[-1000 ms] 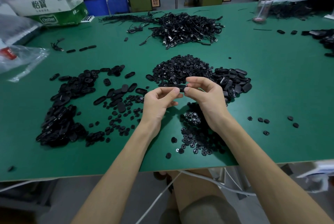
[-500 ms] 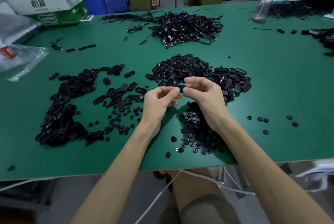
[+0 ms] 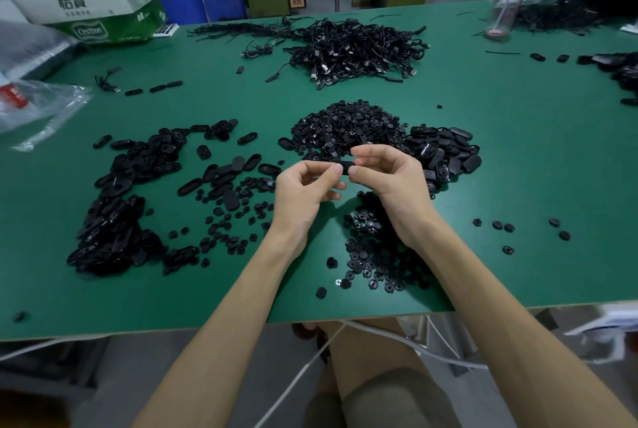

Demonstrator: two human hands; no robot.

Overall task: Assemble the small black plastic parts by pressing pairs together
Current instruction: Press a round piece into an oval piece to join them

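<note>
Black plastic part (image 3: 346, 166) up in air, between my two hands, above green table (image 3: 518, 158). My left hand (image 3: 303, 194) pinches its left end, fingers curled on it. My right hand (image 3: 390, 182) pinches its right end same way. Part lies long way side to side, hand to hand. Both hands just as near. Can't tell if two pieces already snapped together. Next, I think: squeeze flat sides together. Pile of small round parts (image 3: 348, 127) just behind hands.
</note>
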